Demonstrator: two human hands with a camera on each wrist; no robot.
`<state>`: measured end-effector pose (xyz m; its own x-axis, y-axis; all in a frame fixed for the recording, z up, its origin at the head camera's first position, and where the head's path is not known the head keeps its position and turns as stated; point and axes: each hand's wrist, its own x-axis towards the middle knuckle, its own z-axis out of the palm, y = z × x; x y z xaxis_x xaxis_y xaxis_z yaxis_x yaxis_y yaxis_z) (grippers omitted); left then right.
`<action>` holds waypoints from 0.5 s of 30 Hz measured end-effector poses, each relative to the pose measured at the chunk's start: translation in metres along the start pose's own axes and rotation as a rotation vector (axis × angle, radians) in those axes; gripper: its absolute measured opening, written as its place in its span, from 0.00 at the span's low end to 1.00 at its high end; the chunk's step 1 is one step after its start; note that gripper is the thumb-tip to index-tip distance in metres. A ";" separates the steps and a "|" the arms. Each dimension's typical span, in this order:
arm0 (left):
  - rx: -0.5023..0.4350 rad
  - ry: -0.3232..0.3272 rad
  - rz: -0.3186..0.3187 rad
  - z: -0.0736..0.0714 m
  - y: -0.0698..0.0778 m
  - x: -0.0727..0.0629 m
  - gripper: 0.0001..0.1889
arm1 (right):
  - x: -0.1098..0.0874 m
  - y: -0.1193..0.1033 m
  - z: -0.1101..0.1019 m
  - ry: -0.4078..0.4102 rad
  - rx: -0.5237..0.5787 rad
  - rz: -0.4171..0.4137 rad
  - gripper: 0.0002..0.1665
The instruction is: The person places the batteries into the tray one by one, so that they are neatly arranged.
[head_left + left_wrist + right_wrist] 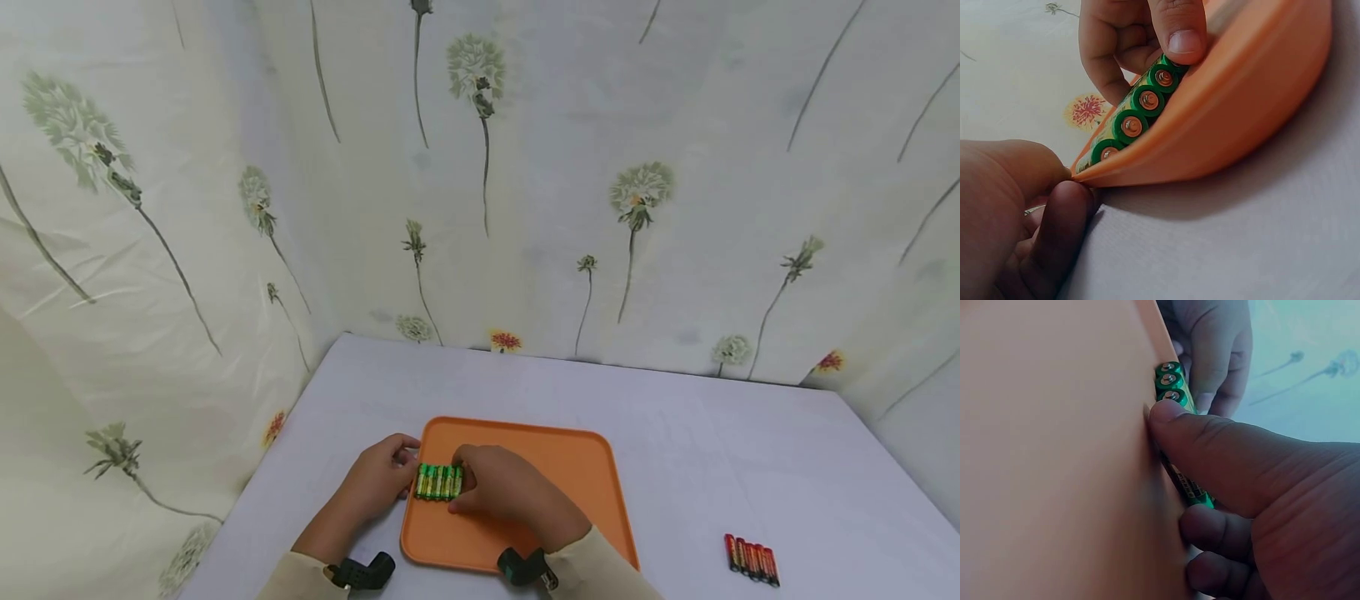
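A row of several green AA-type batteries (439, 482) lies side by side at the left edge of an orange tray (555, 467). My left hand (382, 477) pinches the tray's left rim between thumb and finger, beside the row, as the left wrist view shows. From the right, my right hand (506, 487) grips the end of the row. Its thumb sits at the positive tips and its fingers at the other end of the batteries (1170, 381). That hand hides part of the row in the right wrist view.
Several red and black batteries (752, 560) lie in a row on the white table (697, 467), right of the tray. A floral curtain (540, 167) hangs behind the table and along its left side. Dark wrist cameras are strapped at both sleeves.
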<state>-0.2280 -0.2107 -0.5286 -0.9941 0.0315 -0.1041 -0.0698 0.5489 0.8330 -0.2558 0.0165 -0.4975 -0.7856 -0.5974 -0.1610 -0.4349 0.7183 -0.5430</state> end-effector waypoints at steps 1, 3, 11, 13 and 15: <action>-0.001 -0.003 0.000 0.000 0.000 0.000 0.15 | 0.000 0.000 0.000 0.002 0.000 -0.003 0.32; -0.005 -0.007 -0.002 0.000 0.000 0.000 0.15 | 0.001 0.001 0.001 0.003 -0.001 -0.006 0.33; -0.018 -0.010 -0.004 0.000 -0.001 0.001 0.15 | 0.003 0.005 0.002 -0.003 0.002 -0.015 0.32; -0.015 -0.011 -0.005 0.000 -0.001 0.001 0.15 | 0.002 0.004 0.001 -0.005 0.005 -0.022 0.31; -0.012 -0.013 -0.001 0.000 -0.001 0.001 0.15 | 0.001 0.004 0.000 -0.004 0.010 -0.028 0.30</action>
<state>-0.2292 -0.2116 -0.5299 -0.9928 0.0412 -0.1121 -0.0724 0.5386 0.8394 -0.2583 0.0190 -0.4993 -0.7713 -0.6188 -0.1492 -0.4522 0.6976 -0.5558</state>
